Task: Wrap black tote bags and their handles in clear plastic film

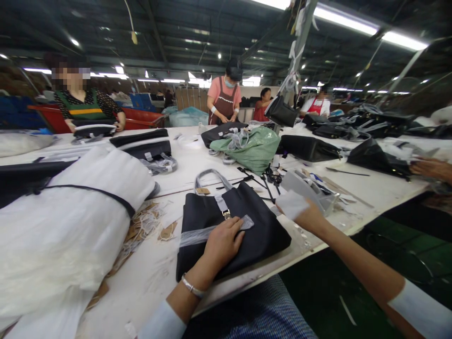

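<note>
A black handbag [263, 230] lies on the table in front of me, its plastic-wrapped handle [213, 173] pointing away. My left hand [223, 241] rests on the bag's front, fingers stretched out over a clear plastic strip [197, 236] just below the gold clasp [226, 214]. To the right of the bag, my right hand [310, 215] grips a small white sheet [292, 204], with its fingers partly hidden behind it. Close behind that hand stands a grey holder [305, 186] with small items in it; it looks like a tape dispenser.
A big white wrapped bundle [67, 226] fills the left side, beside loose brown tags [167, 231]. A green plastic bag [252, 148] and black straps [268, 181] lie beyond the handbag. Co-workers stand across the white table [151, 282]; another person's hand [432, 169] shows at right.
</note>
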The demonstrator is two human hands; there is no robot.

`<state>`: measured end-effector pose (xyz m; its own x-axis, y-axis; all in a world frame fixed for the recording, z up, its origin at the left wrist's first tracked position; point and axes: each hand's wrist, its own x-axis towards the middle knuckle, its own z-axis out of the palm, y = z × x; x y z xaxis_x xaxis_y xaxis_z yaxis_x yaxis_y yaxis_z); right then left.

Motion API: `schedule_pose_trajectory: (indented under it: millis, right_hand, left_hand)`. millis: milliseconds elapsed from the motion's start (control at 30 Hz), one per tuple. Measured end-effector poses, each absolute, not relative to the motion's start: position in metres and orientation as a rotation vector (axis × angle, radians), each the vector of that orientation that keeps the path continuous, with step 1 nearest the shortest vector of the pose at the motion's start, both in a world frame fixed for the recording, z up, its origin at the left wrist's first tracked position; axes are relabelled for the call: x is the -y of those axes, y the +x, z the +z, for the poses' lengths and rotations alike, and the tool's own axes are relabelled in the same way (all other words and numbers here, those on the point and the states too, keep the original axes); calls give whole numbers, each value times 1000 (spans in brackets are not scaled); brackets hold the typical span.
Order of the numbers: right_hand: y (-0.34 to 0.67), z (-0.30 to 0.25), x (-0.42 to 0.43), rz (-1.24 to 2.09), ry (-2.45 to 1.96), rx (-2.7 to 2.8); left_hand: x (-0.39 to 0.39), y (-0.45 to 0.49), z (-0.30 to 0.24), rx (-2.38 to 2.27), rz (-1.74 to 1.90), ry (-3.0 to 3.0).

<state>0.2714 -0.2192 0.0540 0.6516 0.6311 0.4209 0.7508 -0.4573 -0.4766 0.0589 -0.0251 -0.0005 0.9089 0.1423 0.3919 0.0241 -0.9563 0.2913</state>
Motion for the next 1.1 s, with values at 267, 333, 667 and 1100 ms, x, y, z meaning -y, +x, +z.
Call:
schedule_pose_trajectory:
  millis: [267, 333, 667, 1100]
  right_hand:
    - [277, 54, 226, 216, -2115, 1039]
    - [278, 52, 226, 99, -2201, 1063]
    - [274, 61, 226, -199, -2026, 868]
    - [183, 28, 149, -317, -1891, 1491]
  left_hand:
    - [25, 59, -2, -116, 619, 2789]
    - [25, 59, -2, -119, 621, 2790]
    - [26, 58, 0, -119, 618, 2781]
    - [26, 59, -4, -89, 658, 2688]
